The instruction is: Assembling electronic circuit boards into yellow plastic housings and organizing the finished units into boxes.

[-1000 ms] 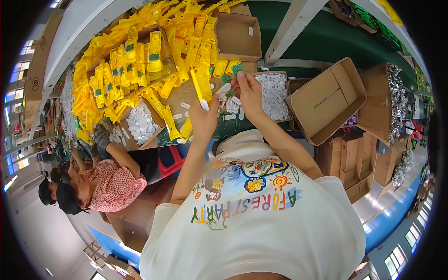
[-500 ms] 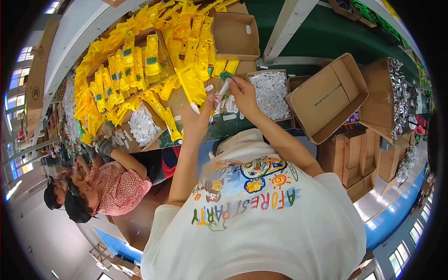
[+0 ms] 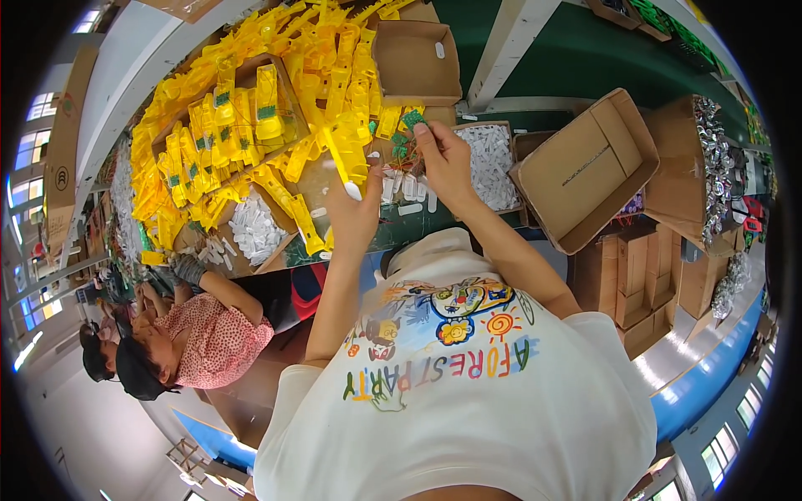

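My left hand [image 3: 352, 204] is closed round a yellow plastic shell [image 3: 349, 154], which stands tilted up from its fingers. A small white piece [image 3: 352, 191] shows at the shell's lower end, by the thumb. To the right, my right hand [image 3: 449, 167] pinches a small green circuit board [image 3: 413, 119] between thumb and fingers. Thin reddish wires hang near that hand, over more green boards [image 3: 399, 152] lying on the table. Just below, several white plastic strips [image 3: 409, 185] lie between my two hands.
Yellow shells are heaped at the left around a box of shells with boards [image 3: 298, 125]. White strips fill a carton [image 3: 507, 138] at right and form a pile [image 3: 255, 227] at left. A tilted cardboard box [image 3: 585, 171] stands at right. A co-worker [image 3: 219, 334] sits at left.
My right hand has moved a little right and away from the left hand. A white strip it was near is no longer seen in its fingers; the green board now shows face up there.
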Motion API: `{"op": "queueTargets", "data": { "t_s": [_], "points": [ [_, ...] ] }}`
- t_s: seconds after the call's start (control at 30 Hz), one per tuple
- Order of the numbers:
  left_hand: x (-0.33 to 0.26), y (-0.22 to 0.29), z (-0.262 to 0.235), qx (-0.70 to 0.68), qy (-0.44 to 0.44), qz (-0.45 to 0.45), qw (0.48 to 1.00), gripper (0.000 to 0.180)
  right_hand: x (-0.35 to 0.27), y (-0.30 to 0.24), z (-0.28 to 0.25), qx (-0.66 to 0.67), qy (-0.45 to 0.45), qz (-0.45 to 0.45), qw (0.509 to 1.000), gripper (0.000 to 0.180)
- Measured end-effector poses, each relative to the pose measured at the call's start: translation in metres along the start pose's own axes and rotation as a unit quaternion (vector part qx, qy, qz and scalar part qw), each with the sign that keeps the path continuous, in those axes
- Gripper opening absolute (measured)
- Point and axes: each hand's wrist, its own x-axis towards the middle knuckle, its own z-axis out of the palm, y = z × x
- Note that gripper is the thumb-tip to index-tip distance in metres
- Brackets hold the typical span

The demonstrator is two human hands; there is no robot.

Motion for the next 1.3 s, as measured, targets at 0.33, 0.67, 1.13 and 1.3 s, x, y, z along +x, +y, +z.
{"op": "queueTargets", "data": {
  "t_s": [0.33, 0.67, 1.13, 1.3],
  "points": [
    [0.007, 0.004, -0.012, -0.325, 0.001, -0.116, 0.938, 0.009, 0.013, 0.037, -0.005, -0.026, -0.008, 0.024, 0.999, 0.027],
    [0.031, -0.04, -0.035, 0.034, 0.01, -0.13, 0.991, 0.025, 0.001, 0.001, -0.021, 0.092, -0.21, 0.081, 0.97, 0.026],
    [0.007, 0.02, 0.012, -0.326, -0.027, -0.087, 0.941, 0.039, -0.018, -0.034, -0.025, 0.039, -0.18, 0.055, 0.981, 0.027],
    [0.002, 0.024, 0.018, -0.284, 0.028, -0.08, 0.955, 0.042, -0.03, -0.036, -0.01, 0.054, -0.088, 0.036, 0.994, 0.026]
  ]
}}
